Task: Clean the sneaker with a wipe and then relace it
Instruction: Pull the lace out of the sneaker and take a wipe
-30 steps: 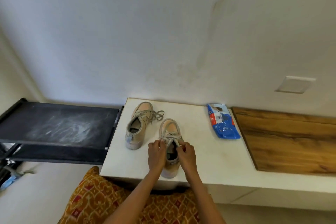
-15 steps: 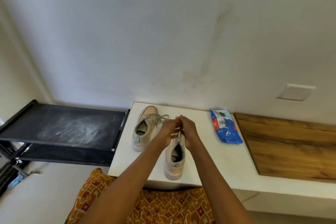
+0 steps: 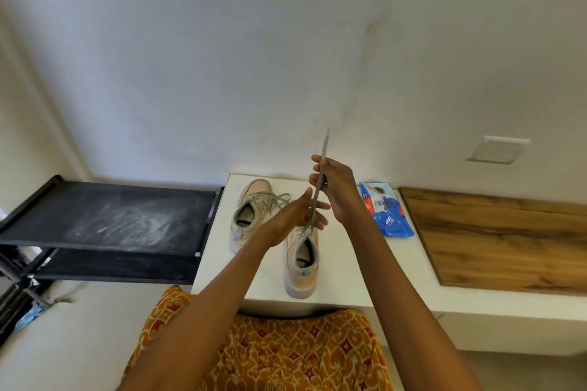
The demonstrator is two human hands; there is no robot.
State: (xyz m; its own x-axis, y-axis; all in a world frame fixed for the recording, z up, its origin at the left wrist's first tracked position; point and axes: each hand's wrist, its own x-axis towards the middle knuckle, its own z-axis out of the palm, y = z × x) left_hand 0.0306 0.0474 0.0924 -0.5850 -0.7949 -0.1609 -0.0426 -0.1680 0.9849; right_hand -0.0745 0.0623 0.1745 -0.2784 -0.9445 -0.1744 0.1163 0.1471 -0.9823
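Observation:
Two beige sneakers stand on a white ledge point(image 3: 343, 276). The near sneaker point(image 3: 301, 263) points away from me, heel at the front edge. A grey lace point(image 3: 319, 187) runs taut from its upper eyelets up past my right hand point(image 3: 335, 190), which grips it above the shoe. My left hand point(image 3: 300, 216) is just below, fingers around the lace near the shoe's tongue. The far sneaker point(image 3: 251, 216) stands to the left, laced, with a loose bow. A blue wipes pack point(image 3: 386, 213) lies to the right.
A black dusty shoe rack point(image 3: 108, 219) stands left of the ledge. A wooden panel point(image 3: 505, 238) covers the ledge's right part. A white switch plate point(image 3: 497, 149) is on the wall. My orange patterned clothing point(image 3: 270, 349) fills the bottom.
Both hands rose from the near sneaker's tongue. My right hand has drawn the lace up and away, pulling it taut; my left hand stays lower on the lace.

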